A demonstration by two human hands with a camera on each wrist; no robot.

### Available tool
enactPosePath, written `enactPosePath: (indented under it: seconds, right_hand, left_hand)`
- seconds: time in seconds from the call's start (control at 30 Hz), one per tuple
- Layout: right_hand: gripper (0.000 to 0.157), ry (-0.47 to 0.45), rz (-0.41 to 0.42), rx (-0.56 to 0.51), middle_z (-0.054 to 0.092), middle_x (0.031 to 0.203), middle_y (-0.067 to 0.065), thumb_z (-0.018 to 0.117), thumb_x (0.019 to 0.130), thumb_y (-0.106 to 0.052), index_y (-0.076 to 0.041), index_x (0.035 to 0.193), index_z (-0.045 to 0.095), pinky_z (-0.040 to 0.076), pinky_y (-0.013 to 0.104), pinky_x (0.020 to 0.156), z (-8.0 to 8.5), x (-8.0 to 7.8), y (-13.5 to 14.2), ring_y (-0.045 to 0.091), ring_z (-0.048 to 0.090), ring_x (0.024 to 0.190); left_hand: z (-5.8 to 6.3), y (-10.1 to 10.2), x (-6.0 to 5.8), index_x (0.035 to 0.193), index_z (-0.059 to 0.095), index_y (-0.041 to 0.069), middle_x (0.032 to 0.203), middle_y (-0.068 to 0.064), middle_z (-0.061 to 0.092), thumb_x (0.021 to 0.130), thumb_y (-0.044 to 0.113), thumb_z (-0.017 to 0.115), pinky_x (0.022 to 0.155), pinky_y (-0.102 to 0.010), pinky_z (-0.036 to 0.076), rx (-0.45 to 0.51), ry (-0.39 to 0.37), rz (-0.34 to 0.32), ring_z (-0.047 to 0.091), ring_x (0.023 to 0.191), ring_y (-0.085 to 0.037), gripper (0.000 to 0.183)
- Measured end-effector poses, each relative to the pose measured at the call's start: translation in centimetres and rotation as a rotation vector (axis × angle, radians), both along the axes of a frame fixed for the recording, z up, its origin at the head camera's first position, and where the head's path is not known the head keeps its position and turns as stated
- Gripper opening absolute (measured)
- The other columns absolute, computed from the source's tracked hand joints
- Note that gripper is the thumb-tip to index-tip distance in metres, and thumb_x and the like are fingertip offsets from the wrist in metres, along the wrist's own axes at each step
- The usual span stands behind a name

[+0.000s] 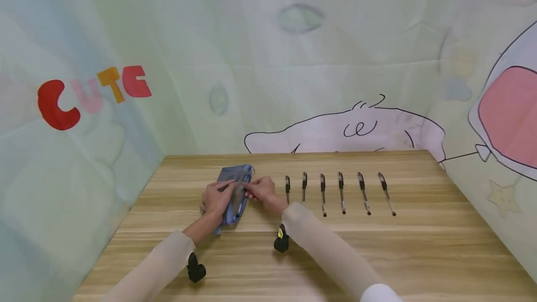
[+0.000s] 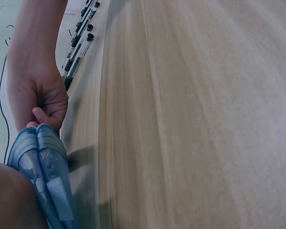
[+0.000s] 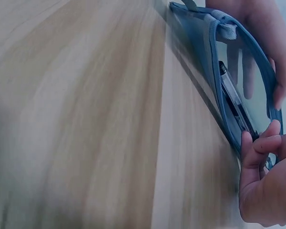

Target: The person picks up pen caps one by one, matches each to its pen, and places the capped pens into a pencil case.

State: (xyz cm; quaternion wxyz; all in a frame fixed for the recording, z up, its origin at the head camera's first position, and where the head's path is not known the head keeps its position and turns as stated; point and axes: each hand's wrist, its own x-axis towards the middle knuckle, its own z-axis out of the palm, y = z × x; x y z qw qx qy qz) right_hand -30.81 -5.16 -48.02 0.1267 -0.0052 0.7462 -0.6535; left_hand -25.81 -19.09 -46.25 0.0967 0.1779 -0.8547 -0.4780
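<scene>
A blue zip pencil pouch [image 1: 230, 218] with see-through mesh sides stands on its edge on the table, its mouth spread apart. Inside it lies a clear-barrelled pen with a black cap [image 3: 234, 98]. My left hand [image 1: 217, 198] holds the pouch by one side; through the mesh its fingers show behind that side, the thumb at the rim. At the far end of the mouth, my right hand [image 1: 261, 187] pinches the pouch's edge between thumb and curled fingers, close to the pen's end. What lies under those fingertips is partly hidden.
Several black-capped pens [image 1: 340, 181] lie in a row to the right of the pouch, caps toward the back. The wooden table [image 1: 319, 260] ends at a cloth backdrop [image 1: 189, 106] with cartoon prints behind and at both sides.
</scene>
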Motion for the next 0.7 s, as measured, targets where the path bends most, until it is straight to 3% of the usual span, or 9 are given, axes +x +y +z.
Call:
enactPosePath:
  seconds: [0.17, 0.33, 0.53, 0.7]
  right_hand:
    - [0.019, 0.001, -0.012, -0.015, 0.063, 0.056, -0.003, 0.069, 0.096, -0.008, 0.01, 0.096, 0.074, 0.042, 0.009, 0.04, -0.1, 0.2, -0.3, 0.001, 0.052, 0.044]
    - [0.012, -0.016, -0.003, -0.039, 0.073, 0.067, 0.011, 0.066, 0.092, 0.002, 0.01, 0.098, 0.073, 0.046, 0.01, 0.042, 0.0, 0.4, -0.3, 0.003, 0.057, 0.046]
    - [0.016, 0.011, 0.029, -0.008, 0.076, 0.079, 0.022, 0.068, 0.094, -0.001, 0.011, 0.104, 0.072, 0.048, 0.011, 0.042, 0.6, 0.8, 0.2, 0.003, 0.057, 0.045]
    - [0.021, 0.044, 0.067, 0.009, 0.073, 0.071, 0.012, 0.067, 0.095, -0.002, 0.012, 0.11, 0.071, 0.048, 0.011, 0.043, 1.1, 0.7, 1.8, 0.004, 0.057, 0.048]
  left_hand:
    - [0.0, 0.4, 0.0, 0.118, 0.077, 0.015, 0.145, -0.013, 0.054, 0.092, 0.038, 0.069, 0.111, -0.063, 0.023, 0.013, 0.001, 0.0, 0.04, 0.14, -0.036, 0.036]
    - [0.0, 0.6, 0.0, 0.119, 0.077, 0.015, 0.145, -0.012, 0.054, 0.092, 0.038, 0.07, 0.112, -0.063, 0.023, 0.019, -0.004, 0.002, 0.039, 0.139, -0.037, 0.036]
    - [-0.1, 0.6, 0.0, 0.119, 0.077, 0.016, 0.146, -0.012, 0.054, 0.092, 0.039, 0.07, 0.112, -0.064, 0.023, 0.012, -0.009, 0.003, 0.04, 0.138, -0.038, 0.036]
    - [-0.2, 0.3, 0.0, 0.117, 0.078, 0.015, 0.145, -0.012, 0.054, 0.091, 0.039, 0.072, 0.11, -0.064, 0.025, -0.003, -0.009, 0.019, 0.042, 0.137, -0.037, 0.036]
